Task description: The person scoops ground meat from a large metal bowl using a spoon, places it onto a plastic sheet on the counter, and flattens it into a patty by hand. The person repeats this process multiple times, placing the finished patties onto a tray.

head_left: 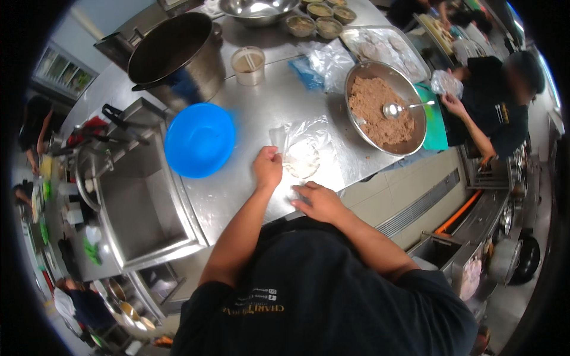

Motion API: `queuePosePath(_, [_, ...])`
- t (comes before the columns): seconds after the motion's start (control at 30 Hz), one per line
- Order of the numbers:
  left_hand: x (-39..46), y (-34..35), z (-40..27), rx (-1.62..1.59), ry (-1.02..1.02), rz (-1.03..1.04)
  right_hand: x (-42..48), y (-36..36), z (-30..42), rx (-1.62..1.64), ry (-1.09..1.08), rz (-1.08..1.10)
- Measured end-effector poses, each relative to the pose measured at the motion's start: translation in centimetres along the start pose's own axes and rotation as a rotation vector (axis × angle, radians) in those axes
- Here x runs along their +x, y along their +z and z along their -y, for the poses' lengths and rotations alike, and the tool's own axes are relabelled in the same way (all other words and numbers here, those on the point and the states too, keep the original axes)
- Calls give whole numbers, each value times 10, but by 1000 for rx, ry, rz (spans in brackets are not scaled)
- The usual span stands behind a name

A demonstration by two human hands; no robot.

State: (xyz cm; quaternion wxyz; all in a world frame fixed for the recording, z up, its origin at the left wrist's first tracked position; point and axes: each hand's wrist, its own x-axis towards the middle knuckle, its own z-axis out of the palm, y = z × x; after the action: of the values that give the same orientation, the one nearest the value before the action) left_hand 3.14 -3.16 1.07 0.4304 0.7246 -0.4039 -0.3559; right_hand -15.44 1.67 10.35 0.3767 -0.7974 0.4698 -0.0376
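A clear plastic sheet (318,129) lies on the steel table before me, with a flat, whitish, round piece of what looks like dough (303,161) on or under it. My left hand (268,171) is curled at the sheet's left edge and appears to pinch the plastic. Just in front of the round piece is my right hand (319,202), fingers apart and low over the tabletop, holding nothing visible. To the right, a steel bowl (417,133) contains brown minced filling (378,104). A metal spoon (392,110) rests in that filling.
Left of my hands are a blue plastic basin (200,140) and a sink (138,213). Farther back stand a large stockpot (196,66), a plastic tub (248,75) and a lined tray (418,62). A co-worker (494,102) at right holds a plastic-wrapped lump (446,84).
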Motion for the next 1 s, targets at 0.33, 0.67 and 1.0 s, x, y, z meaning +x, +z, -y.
queuePosePath(0.33, [7, -7, 11, 355, 364, -152, 14, 2, -40, -147, -126, -462])
queuePosePath(0.67, [-53, 14, -55, 395, 721, 134, 15, -192, -128, 347, 448, -460])
queuePosePath(1.0, [-39, 176, -164, -622, -461, 510, 84, -191, -180, -326, 483, -215])
